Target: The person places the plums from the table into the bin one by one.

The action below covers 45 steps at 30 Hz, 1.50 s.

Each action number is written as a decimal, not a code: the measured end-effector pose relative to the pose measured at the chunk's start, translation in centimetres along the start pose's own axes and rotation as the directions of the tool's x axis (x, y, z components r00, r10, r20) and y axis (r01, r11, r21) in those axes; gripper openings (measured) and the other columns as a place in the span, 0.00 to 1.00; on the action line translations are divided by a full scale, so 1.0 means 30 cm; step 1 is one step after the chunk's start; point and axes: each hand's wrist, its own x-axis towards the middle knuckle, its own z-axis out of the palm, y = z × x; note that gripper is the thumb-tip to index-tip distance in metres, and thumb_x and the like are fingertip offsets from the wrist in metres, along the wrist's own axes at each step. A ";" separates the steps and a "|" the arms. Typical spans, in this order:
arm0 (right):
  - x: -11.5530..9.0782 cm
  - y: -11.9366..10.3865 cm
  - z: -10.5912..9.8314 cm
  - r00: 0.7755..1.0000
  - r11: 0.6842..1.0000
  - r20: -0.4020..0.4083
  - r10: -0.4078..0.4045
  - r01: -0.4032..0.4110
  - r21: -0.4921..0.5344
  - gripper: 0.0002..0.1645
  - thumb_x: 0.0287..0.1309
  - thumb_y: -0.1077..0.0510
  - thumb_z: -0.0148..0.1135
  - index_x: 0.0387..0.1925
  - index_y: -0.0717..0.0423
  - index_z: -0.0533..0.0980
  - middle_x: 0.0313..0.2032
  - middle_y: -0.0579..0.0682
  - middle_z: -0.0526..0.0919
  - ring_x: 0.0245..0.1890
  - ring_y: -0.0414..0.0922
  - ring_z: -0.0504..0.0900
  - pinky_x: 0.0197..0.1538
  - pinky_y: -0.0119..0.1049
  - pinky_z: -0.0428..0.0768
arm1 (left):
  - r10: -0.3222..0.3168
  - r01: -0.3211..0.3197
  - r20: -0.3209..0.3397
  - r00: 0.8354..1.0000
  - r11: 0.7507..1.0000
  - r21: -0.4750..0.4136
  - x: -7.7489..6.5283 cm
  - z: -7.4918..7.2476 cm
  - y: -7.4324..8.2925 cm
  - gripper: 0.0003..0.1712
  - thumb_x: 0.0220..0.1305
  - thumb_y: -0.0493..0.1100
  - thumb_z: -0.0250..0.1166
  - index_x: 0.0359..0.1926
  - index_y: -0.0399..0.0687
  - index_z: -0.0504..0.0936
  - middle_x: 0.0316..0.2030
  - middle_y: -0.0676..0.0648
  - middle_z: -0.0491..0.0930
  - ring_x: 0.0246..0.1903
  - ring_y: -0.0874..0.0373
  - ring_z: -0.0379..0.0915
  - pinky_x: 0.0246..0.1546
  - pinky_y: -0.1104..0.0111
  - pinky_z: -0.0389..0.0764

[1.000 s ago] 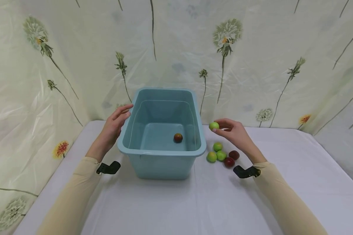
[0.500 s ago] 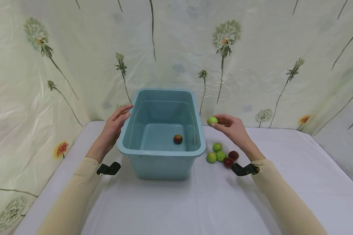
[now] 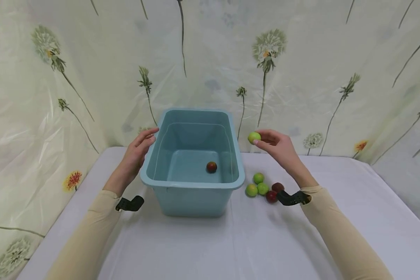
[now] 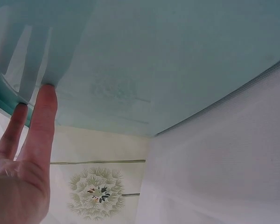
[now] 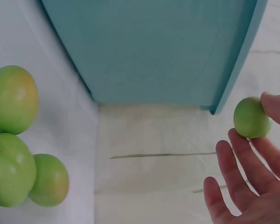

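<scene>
While the left hand point(image 3: 134, 155), fingers extended and holding nothing, is at the left rim of the blue tub point(image 3: 192, 202), one dark red fruit point(image 3: 211, 167) lies inside, toward the tub's right wall. Just outside the right rim, a round green fruit point(image 3: 254, 137), without clear long axis, is raised above the table point(image 3: 196, 249); the nearer right hand point(image 3: 278, 147) pinches it at its fingertips.

backdrop point(image 3: 210, 31): pale, glossy, wrinkled, dandelion print point(image 3: 269, 46) | tabletop point(image 3: 182, 252): white, faintly creased | light: soft sheen on backdrop
</scene>
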 end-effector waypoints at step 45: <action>0.141 -0.307 0.137 0.954 0.963 0.136 -0.266 0.268 0.005 0.22 0.63 0.51 0.66 0.57 0.52 0.77 0.49 0.48 0.82 0.48 0.44 0.79 0.53 0.43 0.76 | 0.012 -0.012 0.006 1.000 1.000 0.010 -0.005 0.003 -0.002 0.29 0.73 0.56 0.55 0.71 0.56 0.66 0.62 0.46 0.66 0.60 0.49 0.67 0.47 0.68 0.77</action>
